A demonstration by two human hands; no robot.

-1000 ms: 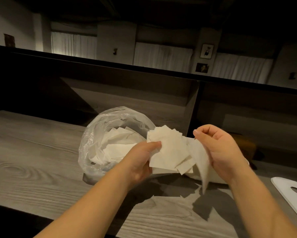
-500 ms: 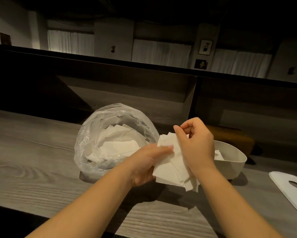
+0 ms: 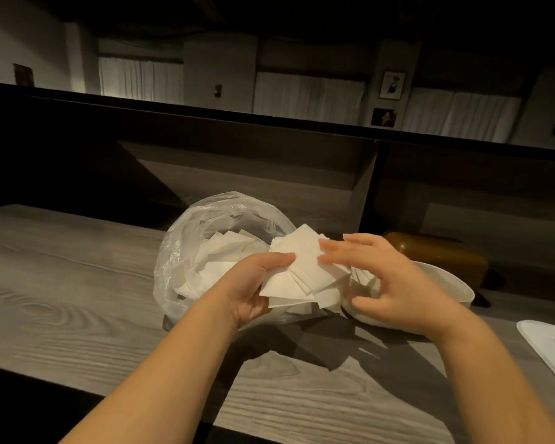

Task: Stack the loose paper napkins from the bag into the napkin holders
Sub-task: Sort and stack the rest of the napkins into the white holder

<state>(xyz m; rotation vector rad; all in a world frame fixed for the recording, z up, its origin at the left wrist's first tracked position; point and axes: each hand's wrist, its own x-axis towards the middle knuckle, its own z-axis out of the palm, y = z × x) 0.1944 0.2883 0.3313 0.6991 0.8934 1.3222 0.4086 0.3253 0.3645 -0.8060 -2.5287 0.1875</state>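
Napkins [image 3: 301,270], a fanned bundle of thin white paper squares, are held above the table [image 3: 77,283] between the bag [image 3: 186,251] on the left and the white holder [image 3: 455,290] on the right. Judged from their look, the sheets are very light, soft and limp, with matte, slightly textured faces that slide readily over one another; the corners already splay at differing angles, so the bundle is not yet squared. The left hand [image 3: 253,283] grips the near-left edge of the bundle, thumb on top and fingers curled beneath. The right hand [image 3: 388,283] is spread and relaxed, fingertips resting lightly on the right side of the top sheet, gripping nothing. Recommended hold: pinch across the full thickness near an edge, with both hands on opposite sides, and tap the edges level; a single-corner hold would likely let lower sheets slip out or tear. The bag is thin, clear, crinkled plastic, rounded in outline, open toward the camera, with more loose napkins inside. The white holder is a smooth, rigid, oval tub with a plain rim, partly hidden by the right hand. A brown rounded holder [image 3: 436,254] stands just beyond it. A flat white lid [image 3: 545,350] with an oval slot lies at the right edge. The table is grey wood-grain laminate.
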